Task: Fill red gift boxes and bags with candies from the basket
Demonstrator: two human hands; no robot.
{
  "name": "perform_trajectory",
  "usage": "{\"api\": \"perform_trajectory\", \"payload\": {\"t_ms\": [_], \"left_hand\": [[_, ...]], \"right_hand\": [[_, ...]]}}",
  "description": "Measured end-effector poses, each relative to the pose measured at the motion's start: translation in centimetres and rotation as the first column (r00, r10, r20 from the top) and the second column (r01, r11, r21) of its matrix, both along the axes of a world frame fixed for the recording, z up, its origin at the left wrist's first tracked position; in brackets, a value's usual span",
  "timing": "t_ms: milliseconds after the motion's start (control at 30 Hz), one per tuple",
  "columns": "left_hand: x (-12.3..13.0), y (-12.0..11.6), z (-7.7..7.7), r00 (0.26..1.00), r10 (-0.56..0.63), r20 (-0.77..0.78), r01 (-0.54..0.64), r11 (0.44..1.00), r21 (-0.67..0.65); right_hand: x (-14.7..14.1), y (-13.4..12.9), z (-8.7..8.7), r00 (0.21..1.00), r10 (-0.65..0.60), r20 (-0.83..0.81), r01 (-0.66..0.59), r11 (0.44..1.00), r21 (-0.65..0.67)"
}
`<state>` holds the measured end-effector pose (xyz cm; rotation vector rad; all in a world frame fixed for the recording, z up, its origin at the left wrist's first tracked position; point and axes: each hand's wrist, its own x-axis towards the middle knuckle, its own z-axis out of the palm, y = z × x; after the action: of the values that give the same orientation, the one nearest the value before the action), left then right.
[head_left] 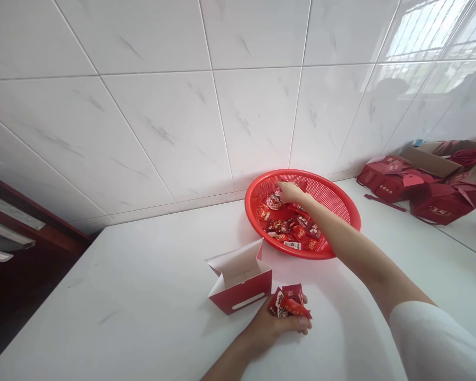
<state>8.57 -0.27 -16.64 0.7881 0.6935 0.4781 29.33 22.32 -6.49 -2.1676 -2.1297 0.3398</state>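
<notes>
Several red-wrapped candies point(289, 302) lie in my left hand point(270, 327), its fingers curled around them, low over the white table. Close beside that hand stands a small red paper box point(241, 291), its white top flaps spread and its inside visible. My right hand point(291, 192) reaches into a red plastic basket point(347, 203) by the wall. Its fingers point down among wrapped candies point(289, 227) near the basket's far side. The fingertips are partly hidden, so whether they grip a packet does not show.
Red gift boxes point(392, 182) and a cardboard piece point(432, 161) crowd the right end of the white table point(143, 296). A tiled wall point(158, 132) rises along the back. Dark red wooden furniture point(31, 254) stands past the table's left edge.
</notes>
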Motion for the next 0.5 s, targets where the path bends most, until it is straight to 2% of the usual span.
{"api": "perform_trajectory", "payload": {"t_ms": [267, 500], "left_hand": [[0.06, -0.02, -0.11, 1.000, 0.018, -0.004, -0.018, 1.000, 0.004], [0.06, 0.00, 0.10, 1.000, 0.010, 0.001, -0.010, 1.000, 0.001]], "right_hand": [[0.13, 0.23, -0.13, 0.993, 0.045, -0.111, -0.051, 0.997, -0.055], [0.85, 0.69, -0.41, 0.999, -0.004, -0.031, 0.003, 1.000, -0.025]]}}
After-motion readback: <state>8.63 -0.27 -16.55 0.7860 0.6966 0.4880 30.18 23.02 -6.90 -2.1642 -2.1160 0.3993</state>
